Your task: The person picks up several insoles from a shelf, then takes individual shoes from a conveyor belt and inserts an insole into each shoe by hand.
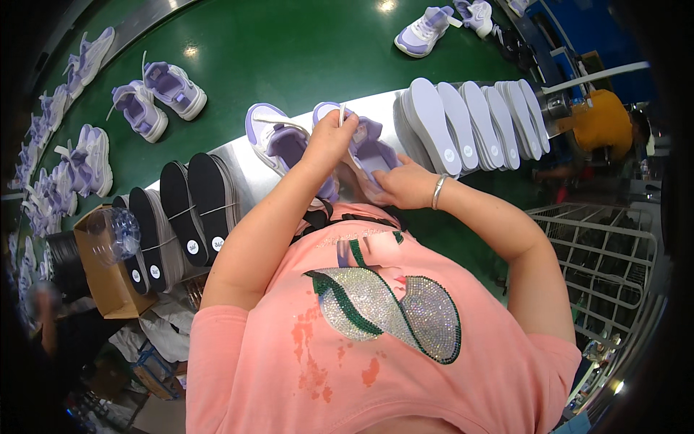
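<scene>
A white and lavender sneaker [370, 148] is between my hands over the white ledge. My left hand [332, 139] pinches a narrow white strip [343, 113] that sticks up at the front of its opening. At the heel end, the fingers of my right hand [406, 184] grip the shoe's side and collar. A second sneaker [267, 126] of the same kind lies just left of it, partly behind my left forearm. The held shoe's underside is hidden.
Stacks of pale lavender insoles [437, 134] stand to the right on the ledge, bundled black insoles [177, 206] to the left. More sneakers [173, 87] sit on the green surface [289, 50]. A cardboard box [105, 271] and a wire rack [600, 246] flank me; a person in orange [603, 123] is at far right.
</scene>
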`<state>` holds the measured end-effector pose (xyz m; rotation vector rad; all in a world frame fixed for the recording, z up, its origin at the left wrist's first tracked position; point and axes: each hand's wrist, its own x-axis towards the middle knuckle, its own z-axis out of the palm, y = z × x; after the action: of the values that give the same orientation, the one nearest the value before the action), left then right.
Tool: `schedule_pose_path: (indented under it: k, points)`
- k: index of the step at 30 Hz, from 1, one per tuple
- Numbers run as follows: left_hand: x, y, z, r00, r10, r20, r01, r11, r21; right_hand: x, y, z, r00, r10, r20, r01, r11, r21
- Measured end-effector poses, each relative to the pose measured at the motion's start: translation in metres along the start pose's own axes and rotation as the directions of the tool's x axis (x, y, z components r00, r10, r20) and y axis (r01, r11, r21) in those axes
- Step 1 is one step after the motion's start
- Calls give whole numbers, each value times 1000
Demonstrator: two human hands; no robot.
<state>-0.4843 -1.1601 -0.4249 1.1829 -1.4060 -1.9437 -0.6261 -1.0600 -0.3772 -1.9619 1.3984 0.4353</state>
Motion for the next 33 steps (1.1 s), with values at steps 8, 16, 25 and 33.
schedule_pose_path:
  k: [8, 16, 25, 33]
  points:
    - [16, -10, 2, 998, -57, -1, 57, 998, 25, 31, 16, -24, 629, -222, -745, 32, 965, -260]
    - [21, -14, 4, 998, -27, -49, 40, 956, 290, 19, 36, -35, 821, -57, -568, 423, 729, 538]
    - [-56, 54, 19, 851, 503, 153, -511, 724, 463, -26, 7, -26, 700, 285, -654, 315, 700, 641]
    - [-114, 58, -77, 867, 459, -194, -295, 787, 542, -28, -12, -2, 924, -139, -357, 164, 985, 42]
